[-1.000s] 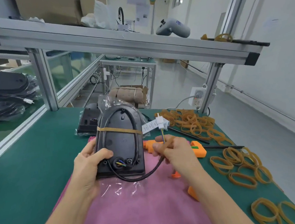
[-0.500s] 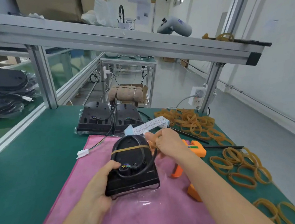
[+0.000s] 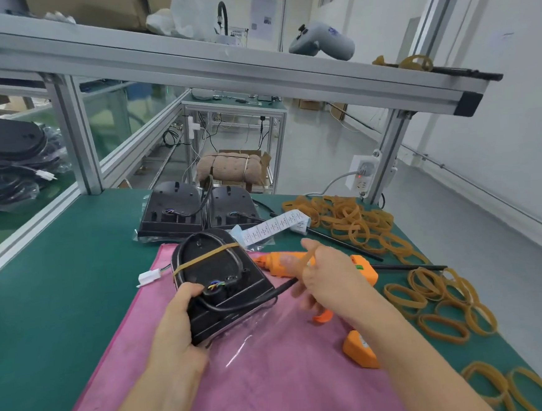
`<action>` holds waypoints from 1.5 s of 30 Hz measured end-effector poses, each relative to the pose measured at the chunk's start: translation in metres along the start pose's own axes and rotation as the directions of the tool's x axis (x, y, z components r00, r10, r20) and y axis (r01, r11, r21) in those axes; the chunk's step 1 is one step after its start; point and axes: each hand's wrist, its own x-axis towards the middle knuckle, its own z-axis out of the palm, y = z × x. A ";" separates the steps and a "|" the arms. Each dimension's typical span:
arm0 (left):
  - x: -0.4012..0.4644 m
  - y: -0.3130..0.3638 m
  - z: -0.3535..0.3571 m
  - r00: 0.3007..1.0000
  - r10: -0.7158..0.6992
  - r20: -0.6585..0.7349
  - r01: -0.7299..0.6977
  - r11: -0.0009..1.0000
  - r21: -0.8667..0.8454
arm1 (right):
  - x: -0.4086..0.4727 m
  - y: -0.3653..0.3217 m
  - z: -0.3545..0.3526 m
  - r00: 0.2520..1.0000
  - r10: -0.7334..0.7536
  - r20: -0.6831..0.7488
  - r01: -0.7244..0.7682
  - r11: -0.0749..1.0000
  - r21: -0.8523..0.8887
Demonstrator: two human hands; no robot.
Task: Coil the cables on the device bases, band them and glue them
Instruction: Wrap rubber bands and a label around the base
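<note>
A black device base [image 3: 218, 274] lies in a clear bag on the pink cloth [image 3: 277, 383]. Its black cable [image 3: 238, 305] runs round the top under a tan rubber band [image 3: 205, 257], and one loop bulges past the near edge. The white connector [image 3: 149, 277] sticks out to the left. My left hand [image 3: 175, 329] grips the base's near left corner, thumb by the cable outlet. My right hand [image 3: 327, 282] hovers just right of the base, above the orange glue gun [image 3: 362, 271], pinching a second rubber band [image 3: 309, 256]; its fingers are blurred.
Two more black bases [image 3: 172, 209] sit at the back with a white label strip [image 3: 274, 227]. Several loose rubber bands [image 3: 348, 215] cover the green table's right side. Black rods [image 3: 401, 266] lie beyond the gun. An aluminium frame post [image 3: 385, 154] carries a power socket.
The base went from upright in both hands to flat on the cloth. My right hand let go of the cable end, which now lies left, and moved right with a rubber band.
</note>
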 end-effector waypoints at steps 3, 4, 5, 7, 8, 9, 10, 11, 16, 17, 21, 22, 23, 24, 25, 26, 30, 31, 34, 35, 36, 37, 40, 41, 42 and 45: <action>0.003 -0.002 0.000 0.998 0.054 -0.014 -0.054 0.998 -0.008 | 0.010 0.004 0.000 0.989 0.131 0.069 -0.146 0.764 0.628; 0.003 -0.002 0.000 0.997 0.071 -0.023 -0.071 0.997 -0.018 | 0.013 0.007 0.000 0.980 0.176 0.089 -0.186 0.672 0.717; 0.004 -0.002 0.001 0.995 0.094 -0.036 -0.095 0.995 -0.028 | 0.014 0.009 -0.001 0.974 0.199 0.110 -0.219 0.693 0.687; 0.006 -0.001 0.001 0.986 0.154 -0.067 -0.157 0.986 -0.047 | 0.006 0.013 0.004 0.957 0.195 0.216 -0.283 0.800 0.529; 0.006 -0.001 0.002 0.979 0.189 -0.080 -0.193 0.980 -0.049 | 0.002 0.016 0.009 0.949 0.173 0.263 -0.288 0.815 0.503; 0.006 -0.001 0.003 0.970 0.226 -0.090 -0.230 0.972 -0.045 | 0.000 0.016 0.013 0.943 0.151 0.298 -0.293 0.802 0.521; 0.004 0.000 0.005 0.961 0.261 -0.093 -0.266 0.963 -0.040 | -0.002 0.016 0.017 0.942 0.116 0.316 -0.286 0.772 0.568; 0.003 -0.001 0.006 0.953 0.291 -0.088 -0.295 0.955 -0.038 | -0.004 0.014 0.020 0.948 0.077 0.309 -0.262 0.741 0.618; -0.005 -0.002 0.009 0.930 0.368 0.005 -0.368 0.929 0.028 | -0.004 0.002 0.026 0.999 -0.027 0.044 -0.007 0.772 0.636; -0.006 -0.002 0.010 0.925 0.380 0.027 -0.381 0.923 0.046 | -0.004 0.000 0.026 0.998 -0.057 0.003 0.044 0.805 0.591; -0.009 0.000 0.010 0.899 0.423 0.115 -0.433 0.898 0.077 | -0.007 -0.008 0.021 0.964 -0.257 -0.068 0.265 0.908 0.324; -0.009 0.001 0.010 0.894 0.428 0.133 -0.441 0.893 0.085 | -0.007 -0.008 0.020 0.951 -0.302 -0.071 0.310 0.919 0.244; -0.010 0.001 0.010 0.890 0.431 0.147 -0.446 0.890 0.090 | -0.006 -0.009 0.018 0.943 -0.325 -0.072 0.333 0.927 0.175; -0.010 0.001 0.009 0.888 0.432 0.157 -0.449 0.889 0.093 | -0.004 -0.008 0.017 0.944 -0.322 -0.068 0.328 0.935 0.133; -0.010 0.001 0.008 0.886 0.432 0.169 -0.450 0.889 0.090 | -0.003 -0.008 0.016 0.951 -0.305 -0.057 0.310 0.944 0.115; -0.011 0.002 0.007 0.884 0.429 0.185 -0.450 0.889 0.085 | -0.001 -0.006 0.015 0.960 -0.278 -0.042 0.281 0.952 0.120; -0.012 0.003 0.003 0.887 0.382 0.259 -0.419 0.902 0.107 | 0.004 0.000 0.010 0.980 -0.058 0.188 0.013 0.973 0.232; -0.012 0.003 0.002 0.892 0.357 0.276 -0.398 0.910 0.111 | 0.003 0.002 0.008 0.960 -0.010 0.278 -0.073 0.956 0.286; -0.013 0.007 0.002 0.887 0.318 0.335 -0.381 0.913 0.142 | 0.001 0.009 0.006 0.889 -0.002 0.459 -0.233 0.860 0.454; -0.013 0.009 0.003 0.882 0.318 0.347 -0.387 0.910 0.151 | 0.000 0.011 0.009 0.880 -0.010 0.476 -0.258 0.830 0.495; -0.013 0.010 0.004 0.878 0.319 0.355 -0.393 0.906 0.157 | -0.001 0.014 0.011 0.879 -0.018 0.476 -0.269 0.806 0.527; -0.014 0.011 0.005 0.874 0.324 0.363 -0.401 0.902 0.160 | -0.002 0.014 0.013 0.868 -0.035 0.495 -0.291 0.773 0.563; -0.012 0.013 0.010 0.865 0.366 0.344 -0.435 0.887 0.151 | 0.001 0.014 0.018 0.867 -0.092 0.489 -0.301 0.685 0.663; -0.011 0.013 0.012 0.861 0.389 0.326 -0.452 0.880 0.143 | 0.000 0.012 0.018 0.876 -0.102 0.471 -0.283 0.682 0.674; -0.011 0.014 0.013 0.853 0.416 0.314 -0.474 0.871 0.133 | 0.002 0.013 0.019 0.880 -0.118 0.460 -0.266 0.680 0.683; -0.013 0.015 0.019 0.805 0.496 0.325 -0.554 0.825 0.112 | 0.002 0.010 0.020 0.866 -0.162 0.474 -0.233 0.707 0.667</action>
